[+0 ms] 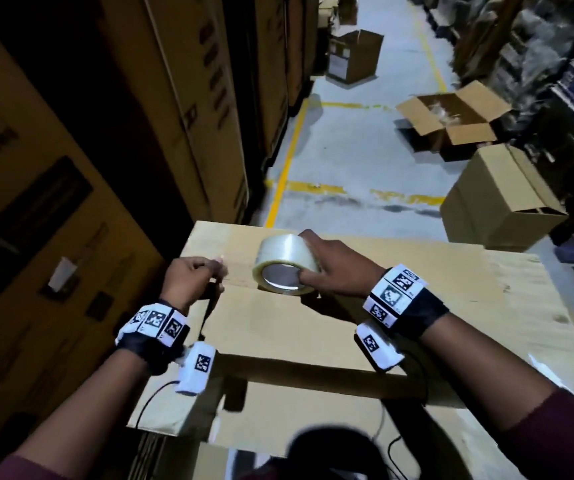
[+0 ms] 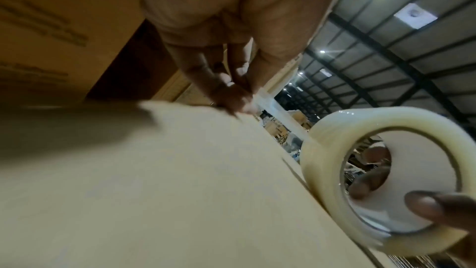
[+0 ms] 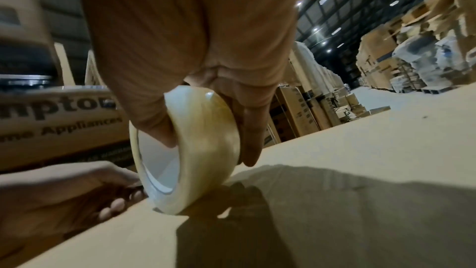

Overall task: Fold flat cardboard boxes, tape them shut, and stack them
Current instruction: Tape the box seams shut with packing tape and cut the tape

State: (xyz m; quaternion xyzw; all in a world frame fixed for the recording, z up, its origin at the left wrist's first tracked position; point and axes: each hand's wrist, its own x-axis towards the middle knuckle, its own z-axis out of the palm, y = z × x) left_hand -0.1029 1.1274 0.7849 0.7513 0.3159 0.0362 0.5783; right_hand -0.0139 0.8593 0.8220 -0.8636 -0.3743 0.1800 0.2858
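A large cardboard box stands in front of me with its top flaps folded down. A roll of clear tape stands on edge over the middle seam. My right hand grips the roll, thumb inside its core and fingers over the outside; the right wrist view shows the same grip on the roll. My left hand is at the box's left edge, fingers curled, pinching the tape's free end. In the left wrist view a strip runs from those fingers to the roll.
Tall stacked cartons wall in the left side. On the grey floor ahead lie an open box, a brown box and a farther box. Wrapped goods on racks line the right. Yellow lines mark the aisle.
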